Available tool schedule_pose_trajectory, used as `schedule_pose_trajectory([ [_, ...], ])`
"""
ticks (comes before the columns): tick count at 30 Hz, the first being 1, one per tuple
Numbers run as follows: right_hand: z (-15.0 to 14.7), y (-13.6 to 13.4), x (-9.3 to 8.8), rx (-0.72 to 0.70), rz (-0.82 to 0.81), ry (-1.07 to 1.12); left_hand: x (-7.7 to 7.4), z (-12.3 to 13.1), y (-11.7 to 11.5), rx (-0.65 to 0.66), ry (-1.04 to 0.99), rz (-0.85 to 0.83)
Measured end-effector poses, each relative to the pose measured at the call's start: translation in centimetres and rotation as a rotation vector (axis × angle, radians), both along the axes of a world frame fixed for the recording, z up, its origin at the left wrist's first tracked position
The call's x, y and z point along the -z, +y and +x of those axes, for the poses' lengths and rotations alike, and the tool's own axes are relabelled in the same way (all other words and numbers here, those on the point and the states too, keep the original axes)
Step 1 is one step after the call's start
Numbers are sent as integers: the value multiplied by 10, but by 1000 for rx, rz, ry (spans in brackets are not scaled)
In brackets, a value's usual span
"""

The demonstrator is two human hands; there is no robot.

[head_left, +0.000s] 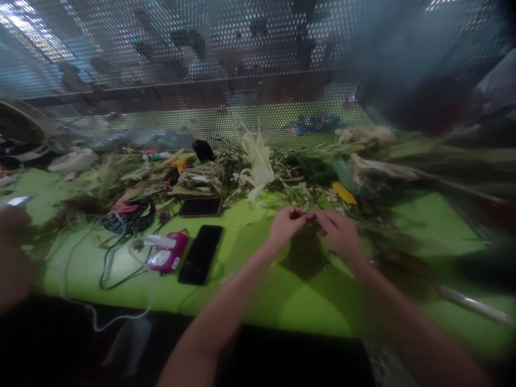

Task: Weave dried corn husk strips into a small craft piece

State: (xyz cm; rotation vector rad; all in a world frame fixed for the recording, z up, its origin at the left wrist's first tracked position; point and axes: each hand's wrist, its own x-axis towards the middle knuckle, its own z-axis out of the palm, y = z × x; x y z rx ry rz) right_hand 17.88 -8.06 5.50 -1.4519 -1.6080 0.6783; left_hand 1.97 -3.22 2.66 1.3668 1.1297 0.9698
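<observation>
Over the green tabletop (250,247), my left hand (287,223) and my right hand (338,228) meet fingertip to fingertip. Both are closed in a pinch, and whatever sits between the fingers is too small and blurred to name. A shadow falls on the table just below them. Beyond the hands stands a pale, dried husk-like bundle (258,161) with pointed tips. A yellow-handled tool (344,192) lies past my right hand. To the left of my forearm rest two dark phones, one upright to me (201,253) and one crosswise (200,207).
A magenta power bank or adapter (168,252) with white and dark cables (107,258) lies left. Dried plant strips (137,172) heap along the perforated metal screen (258,70). Another person's hand (14,242) is at far left. A rod-like handle (475,305) lies right.
</observation>
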Motion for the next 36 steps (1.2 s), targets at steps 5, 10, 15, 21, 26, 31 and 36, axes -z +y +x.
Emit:
schedule_pose_trajectory([
  [5, -3, -3, -1, -15, 13, -11, 1, 1, 0, -29, -7, 8],
  [10, -1, 0, 4, 1, 13, 11, 4, 0, 0, -17, -28, 26],
  [15, 0, 0, 5, -5, 83, -74, 2, 0, 0, -3, -69, -7],
  [21, -1, -3, 2, -35, 111, -252, 4, 0, 2, -7, -78, -9],
  [26, 0, 1, 6, -34, 113, -141, 7, -1, 3, 6, -102, -4],
  [31, 3, 8, 12, -10, 131, -104, 3, -1, 2, -8, -61, 52],
  [36, 6, 11, 13, -19, 133, -179, -2, 0, 0, 13, -4, 169],
])
